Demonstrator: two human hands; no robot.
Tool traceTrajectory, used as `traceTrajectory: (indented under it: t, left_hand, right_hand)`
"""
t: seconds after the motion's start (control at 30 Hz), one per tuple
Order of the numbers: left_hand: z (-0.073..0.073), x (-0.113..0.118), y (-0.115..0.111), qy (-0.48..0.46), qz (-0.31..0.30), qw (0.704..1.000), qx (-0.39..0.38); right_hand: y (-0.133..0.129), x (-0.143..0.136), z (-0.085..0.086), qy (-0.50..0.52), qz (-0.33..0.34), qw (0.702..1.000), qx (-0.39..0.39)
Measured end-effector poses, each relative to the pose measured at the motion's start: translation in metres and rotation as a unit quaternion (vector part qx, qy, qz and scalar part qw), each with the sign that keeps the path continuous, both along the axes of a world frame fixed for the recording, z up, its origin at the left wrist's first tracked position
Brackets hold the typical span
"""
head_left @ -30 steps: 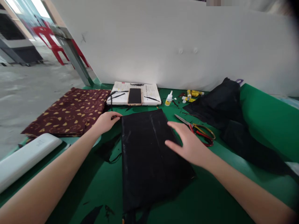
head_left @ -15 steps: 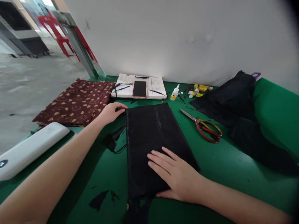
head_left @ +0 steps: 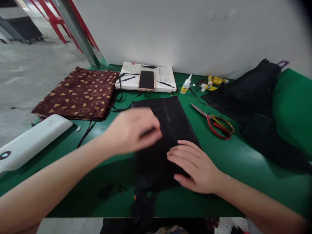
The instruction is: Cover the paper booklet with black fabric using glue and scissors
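Observation:
A folded black cloth piece point(head_left: 156, 165) lies flat on the green table, its far end towards the wall. My left hand point(head_left: 134, 130), blurred, is raised over its left part with the fingers curled in and the thumb near them; what they hold, if anything, does not show. On the cloth's right side my right hand point(head_left: 192, 165) rests open, fingers stretched out and palm down. A black strip point(head_left: 143, 208) hangs from the near end of the cloth over the table edge. Red- and yellow-handled scissors point(head_left: 214, 123) lie to the right of the cloth.
Folded maroon patterned cloth point(head_left: 80, 94) and a white rounded device point(head_left: 36, 139) lie on the left. At the back are a phone point(head_left: 146, 80) on a paper stack point(head_left: 124, 86), a glue bottle point(head_left: 186, 85) and yellow tubes point(head_left: 214, 81). More black cloth point(head_left: 251, 94) covers the right.
My left hand has left the cloth's far left corner and come towards me and right, over the cloth. My right hand has shifted slightly right. The view has tilted down, showing the table's near edge.

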State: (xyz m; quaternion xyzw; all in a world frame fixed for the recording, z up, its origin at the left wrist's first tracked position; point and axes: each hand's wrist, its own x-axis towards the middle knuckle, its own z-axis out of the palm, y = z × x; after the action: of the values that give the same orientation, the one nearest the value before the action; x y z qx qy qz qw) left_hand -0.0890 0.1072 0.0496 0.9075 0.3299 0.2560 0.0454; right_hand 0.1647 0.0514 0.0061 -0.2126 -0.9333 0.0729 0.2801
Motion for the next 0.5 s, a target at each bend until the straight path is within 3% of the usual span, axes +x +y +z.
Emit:
traceTrajectory:
  t: [0.03,0.1,0.17,0.2,0.33,0.4,0.47,0.5]
  left_hand:
    - [0.005,0.01,-0.02,0.059,-0.123,0.991,-0.009]
    - [0.008,0.024,-0.056,0.125,-0.299,0.942,-0.086]
    - [0.002,0.031,-0.082,0.176,-0.357,0.906,-0.144]
    - [-0.003,0.031,-0.092,0.196,-0.361,0.899,-0.151]
    - [-0.029,0.02,-0.114,0.232,-0.285,0.922,-0.117]
    - [-0.042,0.008,-0.12,0.253,-0.222,0.936,-0.099]
    - [-0.053,-0.012,-0.12,0.285,-0.198,0.932,-0.104]
    - [-0.056,-0.024,-0.116,0.305,-0.148,0.934,-0.109]
  right_hand:
    - [0.003,0.003,0.0,0.011,-0.017,1.0,-0.007]
    - [0.009,0.008,-0.001,0.033,-0.043,0.998,-0.024]
    - [0.012,0.011,-0.003,0.048,-0.055,0.996,-0.041]
    - [0.013,0.012,-0.003,0.052,-0.055,0.996,-0.046]
    - [0.012,0.012,-0.005,0.047,-0.052,0.996,-0.049]
    - [0.011,0.012,-0.006,0.045,-0.058,0.996,-0.05]
    - [0.012,0.013,-0.006,0.048,-0.066,0.995,-0.05]
    - [0.013,0.014,-0.007,0.049,-0.069,0.995,-0.048]
